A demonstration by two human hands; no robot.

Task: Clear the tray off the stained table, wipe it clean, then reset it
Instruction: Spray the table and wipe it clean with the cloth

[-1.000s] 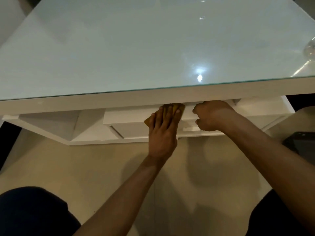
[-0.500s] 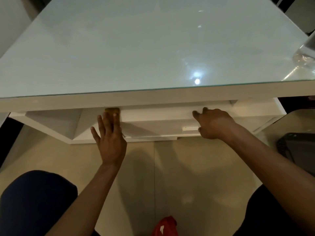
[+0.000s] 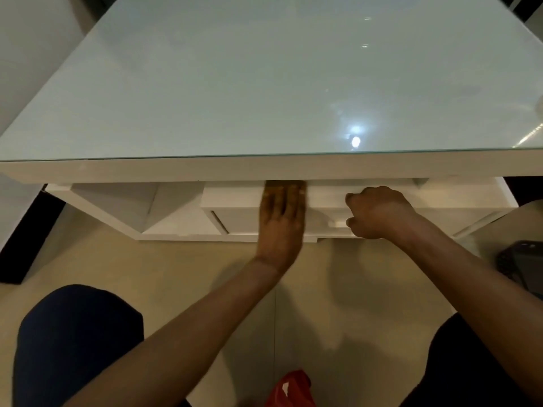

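Note:
A white table with a pale glass top (image 3: 264,83) fills the upper view; no tray shows on it. Under its front edge a white drawer (image 3: 235,207) is pulled out a little. My left hand (image 3: 280,224) lies flat with straight fingers, pressing a brown cloth (image 3: 286,185) against the drawer's top front; only the cloth's upper edge shows past the fingertips. My right hand (image 3: 377,212) is curled round the drawer front near its small handle (image 3: 338,224), to the right of the left hand.
A lower white shelf (image 3: 123,207) runs beneath the drawer. Beige floor tiles lie below. A red object (image 3: 291,389) sits at the bottom edge between my knees, and a dark object (image 3: 523,265) stands on the floor at the right. A glass item's edge (image 3: 540,105) peeks in at far right.
My left hand slid the cloth left along the drawer front, then back right to the middle. My right hand stayed on the drawer.

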